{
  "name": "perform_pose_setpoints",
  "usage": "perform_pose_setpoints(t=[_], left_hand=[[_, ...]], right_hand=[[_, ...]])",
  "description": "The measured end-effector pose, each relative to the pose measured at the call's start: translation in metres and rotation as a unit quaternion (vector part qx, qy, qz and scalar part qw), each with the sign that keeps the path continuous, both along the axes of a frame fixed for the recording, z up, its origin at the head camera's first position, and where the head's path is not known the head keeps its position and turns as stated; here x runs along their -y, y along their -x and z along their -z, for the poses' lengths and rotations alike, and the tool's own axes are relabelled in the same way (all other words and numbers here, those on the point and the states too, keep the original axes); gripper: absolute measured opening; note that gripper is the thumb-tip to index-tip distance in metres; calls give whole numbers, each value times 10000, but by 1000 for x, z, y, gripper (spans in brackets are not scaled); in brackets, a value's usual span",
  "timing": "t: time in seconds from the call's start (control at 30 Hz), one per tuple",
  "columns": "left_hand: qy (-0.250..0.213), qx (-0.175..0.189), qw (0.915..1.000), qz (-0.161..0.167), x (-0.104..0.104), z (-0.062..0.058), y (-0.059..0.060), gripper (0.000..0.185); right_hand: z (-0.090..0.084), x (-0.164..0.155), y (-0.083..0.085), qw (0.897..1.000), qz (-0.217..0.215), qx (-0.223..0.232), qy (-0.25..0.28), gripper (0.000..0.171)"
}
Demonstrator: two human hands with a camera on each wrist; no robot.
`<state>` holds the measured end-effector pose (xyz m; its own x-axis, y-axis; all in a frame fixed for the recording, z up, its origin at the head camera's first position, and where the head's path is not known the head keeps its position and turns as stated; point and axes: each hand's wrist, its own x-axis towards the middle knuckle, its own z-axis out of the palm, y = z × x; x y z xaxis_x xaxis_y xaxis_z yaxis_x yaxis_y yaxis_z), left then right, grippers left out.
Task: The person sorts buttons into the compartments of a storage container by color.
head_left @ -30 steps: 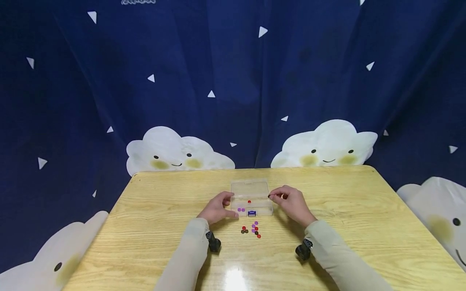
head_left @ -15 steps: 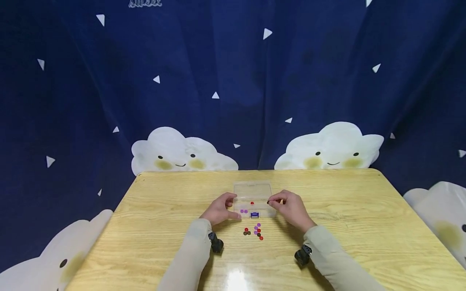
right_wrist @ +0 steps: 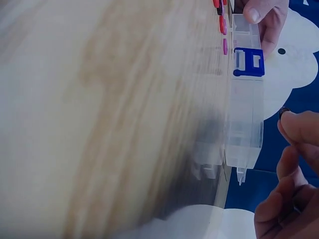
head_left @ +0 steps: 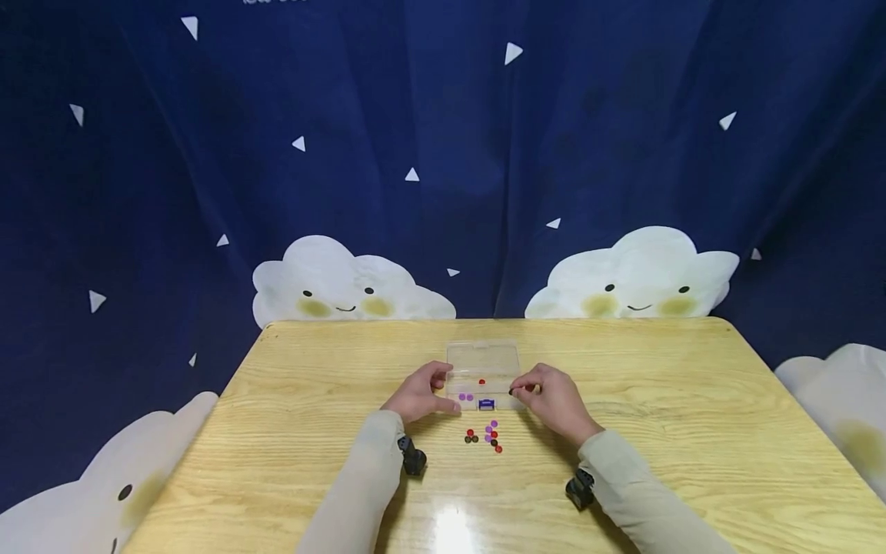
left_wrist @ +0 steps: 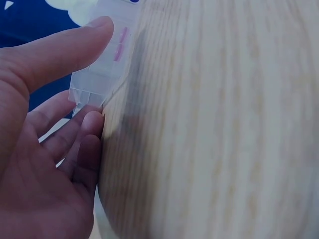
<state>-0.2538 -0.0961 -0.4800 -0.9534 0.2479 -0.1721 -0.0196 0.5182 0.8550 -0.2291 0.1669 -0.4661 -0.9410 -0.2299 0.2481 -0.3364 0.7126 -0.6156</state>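
A clear plastic box (head_left: 512, 402) with its lid (head_left: 482, 356) raised lies on the wooden table, a blue latch (right_wrist: 249, 62) on its front. My left hand (head_left: 418, 394) holds the box's left end, thumb at the front and fingers round the side. Between thumb and forefinger, my right hand (head_left: 556, 398) pinches a small dark disc (right_wrist: 283, 111) above the box's right part. Inside the box are a red disc (head_left: 481, 382), in the rear part, and two purple discs (head_left: 466, 398) at the front left. The right hand's other fingers are curled.
In front of the box, two loose clusters of small discs lie on the table: red and dark ones (head_left: 471, 437) on the left, purple, red and dark ones (head_left: 494, 435) on the right. A dark blue curtain (head_left: 457, 154) with clouds hangs behind the table.
My right hand, still pinching the dark disc, has moved slightly left and nearer the front over the box. The left hand stays at the box. The head view has shifted a little.
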Motion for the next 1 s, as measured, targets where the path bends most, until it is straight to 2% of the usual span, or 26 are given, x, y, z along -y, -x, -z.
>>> perform_pose_setpoints(t=[0.13,0.4,0.67,1.0], left_hand=[[-56,-7,10000,42,-2,-1,0,77],[38,26,10000,-24,-1,3,-1,77],[-66,33,10000,-7,-3,-1,2,76],[39,26,10000,15,2,1,2,77]], right_hand=[[0,-1,2,9999,43,-118,-58,6],[0,3,4,9999,-60,-64,-83,6],[-1,2,6,9997,-76,-190,-152,7],[0,8,6,9997,-97,-182,-158,5]])
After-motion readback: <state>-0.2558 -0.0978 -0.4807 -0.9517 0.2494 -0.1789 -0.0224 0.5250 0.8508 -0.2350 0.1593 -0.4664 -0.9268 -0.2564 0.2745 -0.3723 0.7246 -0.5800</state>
